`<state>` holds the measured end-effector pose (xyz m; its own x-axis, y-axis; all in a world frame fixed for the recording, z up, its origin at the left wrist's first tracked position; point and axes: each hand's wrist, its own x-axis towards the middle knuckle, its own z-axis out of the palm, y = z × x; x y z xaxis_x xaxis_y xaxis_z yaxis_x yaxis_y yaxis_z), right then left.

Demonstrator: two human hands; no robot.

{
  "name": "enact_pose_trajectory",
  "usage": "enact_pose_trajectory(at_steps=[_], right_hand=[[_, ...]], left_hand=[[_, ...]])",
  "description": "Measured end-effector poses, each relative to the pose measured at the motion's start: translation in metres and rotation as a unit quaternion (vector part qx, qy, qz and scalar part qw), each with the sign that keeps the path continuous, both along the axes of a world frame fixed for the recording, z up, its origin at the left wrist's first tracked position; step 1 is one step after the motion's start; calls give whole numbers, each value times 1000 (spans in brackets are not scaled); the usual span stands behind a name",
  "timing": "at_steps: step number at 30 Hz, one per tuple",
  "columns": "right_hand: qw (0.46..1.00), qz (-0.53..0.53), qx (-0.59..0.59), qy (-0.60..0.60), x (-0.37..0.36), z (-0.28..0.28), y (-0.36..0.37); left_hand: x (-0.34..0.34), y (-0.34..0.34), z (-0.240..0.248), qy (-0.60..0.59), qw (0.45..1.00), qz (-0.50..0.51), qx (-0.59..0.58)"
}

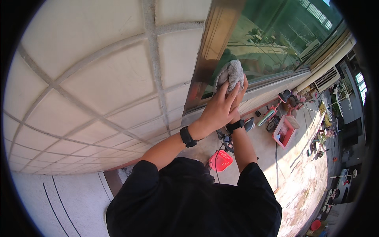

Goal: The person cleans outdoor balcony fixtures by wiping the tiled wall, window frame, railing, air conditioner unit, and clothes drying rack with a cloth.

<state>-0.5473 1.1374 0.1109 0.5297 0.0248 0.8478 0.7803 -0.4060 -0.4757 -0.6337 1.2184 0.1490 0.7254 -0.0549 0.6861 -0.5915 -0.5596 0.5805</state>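
Bunched against the lower corner of the green-tinted window glass (pixel 260 51) is a grey cloth (pixel 233 74). My left hand (pixel 216 112) reaches up to it, fingers bent over its lower part and pressing it. Close beside and partly behind the left hand, my right hand (pixel 240 96) grips the cloth's right side; much of its palm is hidden. A brown metal window frame (pixel 214 37) runs just left of the cloth. Each wrist wears a black band.
White wall tiles (pixel 106 79) with grey joints fill the left. Below the window, the ground holds a red basket (pixel 221 160), a red crate (pixel 283 132) and a small child's bike (pixel 268 115). An air-conditioner unit (pixel 327 79) sits further right.
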Motion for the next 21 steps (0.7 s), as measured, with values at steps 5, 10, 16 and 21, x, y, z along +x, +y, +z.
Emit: enact_pose_trajectory(at_steps=[5, 10, 16, 21], right_hand=[[996, 9, -17, 91, -34, -37, 2], [975, 131, -55, 173, -85, -59, 16], [962, 138, -134, 196, -82, -55, 2], [941, 15, -257, 218, -50, -55, -25]], left_hand=[[-21, 15, -26, 32, 996, 15, 87], [-74, 26, -30, 110, 971, 107, 185], [-68, 24, -48, 113, 972, 105, 176], [-36, 5, -52, 124, 978, 80, 146]])
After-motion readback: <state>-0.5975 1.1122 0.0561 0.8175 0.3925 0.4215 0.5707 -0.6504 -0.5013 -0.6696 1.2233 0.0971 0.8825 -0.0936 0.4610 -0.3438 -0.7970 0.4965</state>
